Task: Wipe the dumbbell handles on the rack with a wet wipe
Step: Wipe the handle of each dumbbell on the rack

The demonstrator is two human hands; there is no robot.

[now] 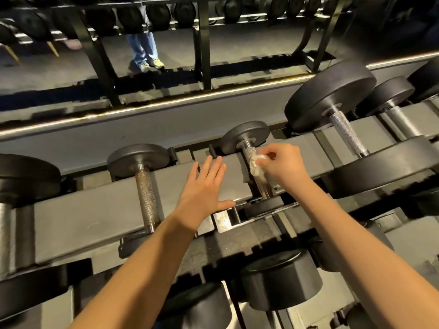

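From the head camera, the right hand [282,166] pinches the crumpled wet wipe [257,165] against the small dumbbell's handle [257,173] on the rack [107,210]. That handle runs away from the person, so strokes should go along it. The left hand [204,193] lies flat, fingers spread, just left; the next handle [147,198] is nearer it.

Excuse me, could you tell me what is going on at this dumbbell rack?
A person is wiping dumbbells on the rack. Their right hand pinches a crumpled white wipe against the handle of a small dumbbell. Their left hand is spread open on or just above the rack beside it. The neighbouring dumbbell on the left and the larger dumbbell on the right are untouched.
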